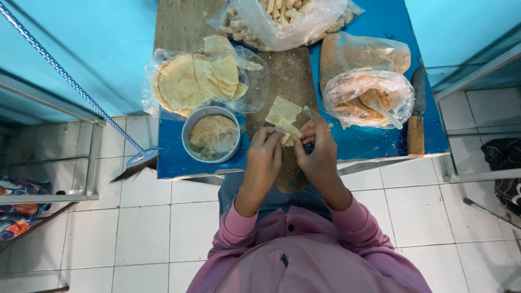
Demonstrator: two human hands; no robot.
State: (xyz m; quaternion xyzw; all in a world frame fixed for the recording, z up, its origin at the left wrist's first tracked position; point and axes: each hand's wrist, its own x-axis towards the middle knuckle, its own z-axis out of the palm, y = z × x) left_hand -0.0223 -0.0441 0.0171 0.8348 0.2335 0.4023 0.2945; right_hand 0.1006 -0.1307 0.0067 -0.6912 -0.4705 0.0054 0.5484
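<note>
Both hands meet over the near edge of the blue tabletop [374, 144], just above the rounded handle end of a wooden cutting board [290, 81]. The left hand [264, 154] and the right hand [319, 149] are both pinched on a small piece of pale pastry wrapper [288, 129] — the fingertips curl in from either side and fold it between them. What sits inside the fold is hidden by the fingers.

Just beyond the hands, on the board, lies a flat cut wrapper sheet [282, 110], touching the piece being folded. To the left, near the front edge of the tabletop, stands a grey bowl [211, 133] with a beige paste in it. Behind the bowl, an open clear plastic bag [255, 81] holds a stack of round and cut wrappers [190, 81].

At the far edge, a larger clear bag of pale finger-shaped pieces [287, 19] is partly cut off by the frame. On the right side of the tabletop another clear bag holds brown crumbly filling [358, 106] with a pale spoon [380, 106] resting in it — behind it lies a flatter bag of similar brown stuff [358, 54]. Along the right edge lies a knife with a wooden handle [416, 116].

The person wears pink sleeves [239, 225]; white floor tiles [141, 228] show below.
</note>
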